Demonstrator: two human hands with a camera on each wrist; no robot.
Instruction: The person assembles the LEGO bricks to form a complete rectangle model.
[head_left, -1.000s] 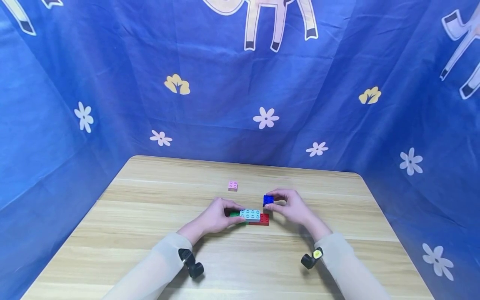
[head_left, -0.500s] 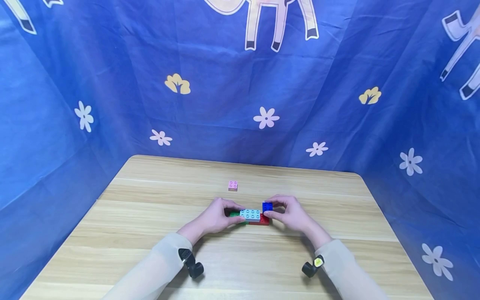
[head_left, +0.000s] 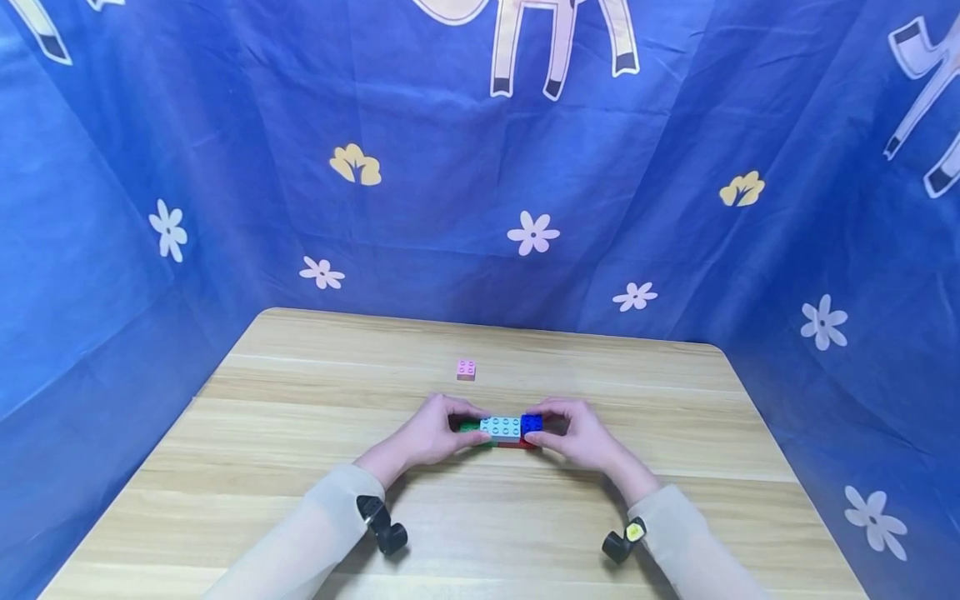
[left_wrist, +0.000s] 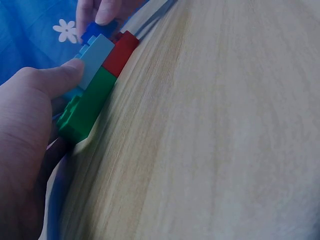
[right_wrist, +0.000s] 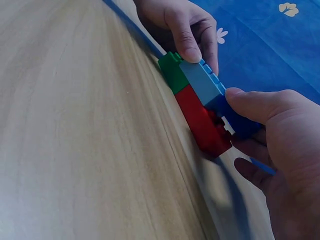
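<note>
On the table, a green brick (left_wrist: 91, 107) and a red brick (right_wrist: 204, 122) lie end to end, and a light blue brick (head_left: 500, 428) sits on top across their joint. My left hand (head_left: 431, 431) grips the light blue brick near its left end, thumb on the near side. A small dark blue brick (head_left: 532, 422) is pinched between the thumb and fingers of my right hand (head_left: 587, 431). It is above the red brick's right end, beside the light blue one. In the right wrist view it looks slightly tilted, with a gap showing over the red studs.
A small pink brick (head_left: 466, 371) stands by itself farther back on the wooden table (head_left: 337, 367). Blue patterned cloth (head_left: 442, 275) hangs behind the table and along both sides.
My right hand has brought the dark blue brick nearer and leftward, from behind the red brick to over its right end. The left hand has stayed on the light blue brick.
</note>
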